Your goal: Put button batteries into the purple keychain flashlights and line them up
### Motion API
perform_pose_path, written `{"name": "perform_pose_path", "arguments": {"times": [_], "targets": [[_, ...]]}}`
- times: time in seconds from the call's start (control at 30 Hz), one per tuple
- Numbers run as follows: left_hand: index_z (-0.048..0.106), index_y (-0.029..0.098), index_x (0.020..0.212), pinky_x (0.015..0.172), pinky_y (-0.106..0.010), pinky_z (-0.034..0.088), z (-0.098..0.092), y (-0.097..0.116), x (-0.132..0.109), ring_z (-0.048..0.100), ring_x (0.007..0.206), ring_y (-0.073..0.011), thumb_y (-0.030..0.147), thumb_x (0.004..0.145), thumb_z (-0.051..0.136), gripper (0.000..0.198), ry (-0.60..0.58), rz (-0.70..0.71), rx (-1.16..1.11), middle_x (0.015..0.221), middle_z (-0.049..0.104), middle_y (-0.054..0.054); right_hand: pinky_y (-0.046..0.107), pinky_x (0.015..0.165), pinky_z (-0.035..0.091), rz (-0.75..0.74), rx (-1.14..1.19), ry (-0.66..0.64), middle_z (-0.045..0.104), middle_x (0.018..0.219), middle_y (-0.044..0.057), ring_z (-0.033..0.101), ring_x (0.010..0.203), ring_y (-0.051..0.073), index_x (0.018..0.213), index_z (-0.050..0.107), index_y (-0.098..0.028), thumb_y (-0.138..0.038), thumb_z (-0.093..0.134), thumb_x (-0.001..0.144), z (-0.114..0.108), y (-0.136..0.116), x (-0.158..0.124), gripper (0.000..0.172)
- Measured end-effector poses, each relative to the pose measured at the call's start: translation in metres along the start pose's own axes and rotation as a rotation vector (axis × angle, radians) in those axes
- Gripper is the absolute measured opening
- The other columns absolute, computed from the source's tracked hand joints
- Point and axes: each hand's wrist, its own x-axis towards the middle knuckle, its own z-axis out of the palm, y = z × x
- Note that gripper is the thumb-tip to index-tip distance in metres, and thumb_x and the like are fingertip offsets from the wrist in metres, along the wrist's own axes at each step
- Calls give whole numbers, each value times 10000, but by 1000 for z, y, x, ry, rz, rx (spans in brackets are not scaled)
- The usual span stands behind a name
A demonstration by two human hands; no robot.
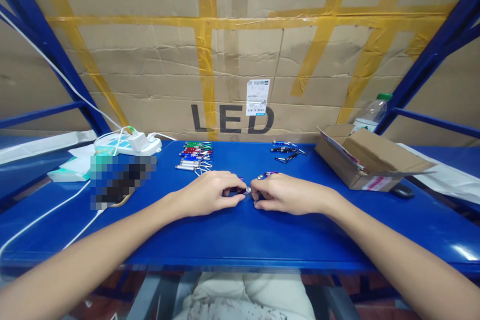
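Carton [345, 172] gapes, contents indistinct; left hand [213, 191] pinches penlight [243, 191]; grip of right hand [280, 194] unclear.

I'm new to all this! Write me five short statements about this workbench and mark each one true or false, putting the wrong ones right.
1. The left hand pinches a slim item with a shiny end. True.
2. The silver pieces lie farther from the person than the green pieces. False: the green ones are farther away.
3. The open cardboard box stands on the left. False: it stands on the right.
4. The large printed letters read LED. True.
5. The bottle has a red cap. False: its green cap shows clearly.
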Motion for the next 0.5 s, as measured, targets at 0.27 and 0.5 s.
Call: {"name": "perform_pose_path", "arguments": {"times": [0.27,0.5], "targets": [[768,195,1182,765,-265,519,0,-1,0,701,799,-174,314,1039,669,210,-3,10,10,936,757,-44,294,753,431,-25,12,8,711,901,30,631,774,192,962,626,-205,-152,617,1001,2,-5,1,66],[769,185,1176,743,-261,498,-1,-1,0,673,772,-165,293,1035,678,199,-8,4,2,892,729,-30,318,809,456,-60,-1,33,732,959,55,662,833,210,993,623,-202,-190,560,1055,5,-1,0,89]]}}
